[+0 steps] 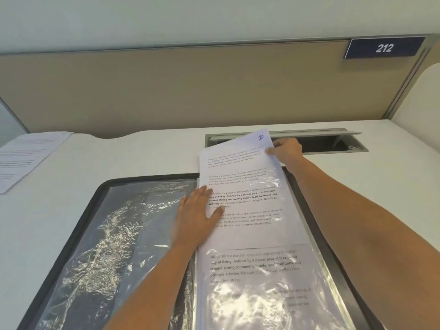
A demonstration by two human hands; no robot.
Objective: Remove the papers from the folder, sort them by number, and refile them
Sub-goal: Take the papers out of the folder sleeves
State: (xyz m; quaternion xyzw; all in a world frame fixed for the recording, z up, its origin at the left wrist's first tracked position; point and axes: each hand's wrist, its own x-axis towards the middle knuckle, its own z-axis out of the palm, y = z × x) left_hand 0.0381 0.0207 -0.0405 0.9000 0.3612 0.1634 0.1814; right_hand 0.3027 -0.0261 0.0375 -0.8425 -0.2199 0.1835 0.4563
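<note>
A black display folder (78,225) lies open on the white desk, its clear plastic sleeves (114,234) crumpled and shiny on the left half. On the right half, a printed sheet marked "10" (240,177) sticks halfway out of the top of a sleeve, over another printed page (257,282) below. My right hand (285,151) pinches the sheet's top right edge. My left hand (197,215) lies flat, fingers straight, pressing on the sleeve and the sheet's left edge near the folder's spine.
Another printed paper (28,156) lies at the desk's far left. An open cable slot (333,144) with a metal flap runs behind the folder. A beige partition (190,91) with a "212" plate (384,48) closes off the back.
</note>
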